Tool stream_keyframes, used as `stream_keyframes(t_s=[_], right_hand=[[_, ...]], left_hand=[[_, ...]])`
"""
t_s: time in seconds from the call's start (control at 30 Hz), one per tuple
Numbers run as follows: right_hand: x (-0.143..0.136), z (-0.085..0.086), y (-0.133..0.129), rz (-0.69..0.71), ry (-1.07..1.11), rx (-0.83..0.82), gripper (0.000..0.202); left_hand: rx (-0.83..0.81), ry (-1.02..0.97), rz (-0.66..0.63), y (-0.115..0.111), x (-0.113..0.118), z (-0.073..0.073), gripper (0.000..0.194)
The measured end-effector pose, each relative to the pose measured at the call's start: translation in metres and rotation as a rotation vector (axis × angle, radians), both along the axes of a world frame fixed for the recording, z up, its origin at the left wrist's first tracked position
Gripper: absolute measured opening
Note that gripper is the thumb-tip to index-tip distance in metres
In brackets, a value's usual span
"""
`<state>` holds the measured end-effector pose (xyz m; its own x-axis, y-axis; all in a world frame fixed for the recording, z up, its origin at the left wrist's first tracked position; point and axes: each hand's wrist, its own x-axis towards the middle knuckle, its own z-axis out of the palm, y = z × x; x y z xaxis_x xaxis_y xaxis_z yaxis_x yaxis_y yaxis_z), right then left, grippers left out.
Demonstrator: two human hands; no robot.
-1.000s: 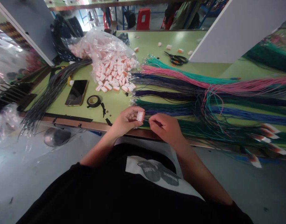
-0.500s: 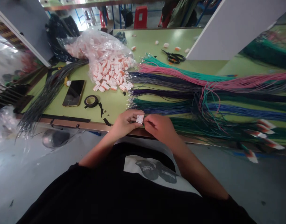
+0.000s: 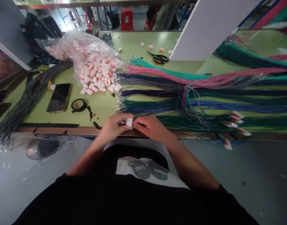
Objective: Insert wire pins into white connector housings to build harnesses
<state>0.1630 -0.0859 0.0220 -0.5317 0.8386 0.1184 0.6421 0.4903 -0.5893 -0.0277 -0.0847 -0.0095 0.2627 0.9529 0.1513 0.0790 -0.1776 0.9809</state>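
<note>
A white and orange plastic connector housing is pinched between the thumb and fingers of my left hand, just above the table's front edge. Right beside it, my right hand is closed in a pinch, its fingertips at the housing's right side. A thin dark wire seems to show at those fingertips; most of it is hidden by the hand. Behind both hands lie bundles of green wires and blue wires, their bare metal ends pointing left. A pile of similar housings spills from a clear plastic bag.
Left of my hands are black tape, a phone and a bundle of grey wires. Black scissors lie at the back, near a white upright panel. Wired housings hang by the front edge at right.
The view has shifted, so the table's things sit further left in the picture. Both hands stay together at the housing, which has turned slightly in my left hand.
</note>
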Motion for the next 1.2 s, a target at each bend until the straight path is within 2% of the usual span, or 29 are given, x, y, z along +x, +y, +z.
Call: stream_keyframes(t_s=[0.07,0.17,0.23,0.33,0.5,0.6,0.7,0.77,0.83,1.0,1.07,1.2], right_hand=[[0.023,0.005,0.010,-0.002,-0.048,0.037,0.021],[0.058,0.007,0.026,-0.117,-0.308,0.130,0.020],[0.072,0.005,0.033,-0.119,-0.465,0.140,0.022],[0.075,0.001,0.034,-0.076,-0.549,0.157,0.023],[0.071,0.002,0.035,-0.066,-0.556,0.180,0.015],[0.081,0.007,0.039,-0.171,-0.388,0.153,0.009],[0.087,0.016,0.039,-0.462,0.039,0.123,0.005],[0.078,0.021,0.034,-0.558,0.310,0.092,0.004],[0.057,0.025,0.023,-0.481,0.401,0.070,0.007],[0.001,0.025,0.002,-0.067,0.252,-0.005,0.015],[-0.007,0.021,0.002,-0.023,0.240,-0.007,0.017],[-0.001,0.015,0.008,-0.083,0.186,0.008,0.019]], left_hand=[[0.027,0.015,-0.029,-0.002,-0.002,0.002,0.029],[0.050,0.011,-0.043,-0.004,-0.003,0.004,0.028],[0.046,-0.006,-0.062,-0.005,-0.004,0.005,0.026],[0.028,-0.017,-0.075,-0.005,-0.003,0.005,0.026],[-0.015,0.002,-0.074,-0.004,-0.002,0.006,0.027],[-0.065,-0.038,-0.088,-0.003,-0.001,0.006,0.028],[-0.119,-0.096,-0.127,-0.002,0.000,0.007,0.030],[-0.145,-0.130,-0.138,-0.001,0.000,0.006,0.030],[-0.162,-0.169,-0.134,0.000,0.001,0.005,0.030],[-0.206,-0.255,-0.159,0.003,0.002,0.002,0.034],[-0.213,-0.268,-0.163,0.004,0.002,0.002,0.033],[-0.218,-0.289,-0.181,0.006,0.001,0.002,0.032]])
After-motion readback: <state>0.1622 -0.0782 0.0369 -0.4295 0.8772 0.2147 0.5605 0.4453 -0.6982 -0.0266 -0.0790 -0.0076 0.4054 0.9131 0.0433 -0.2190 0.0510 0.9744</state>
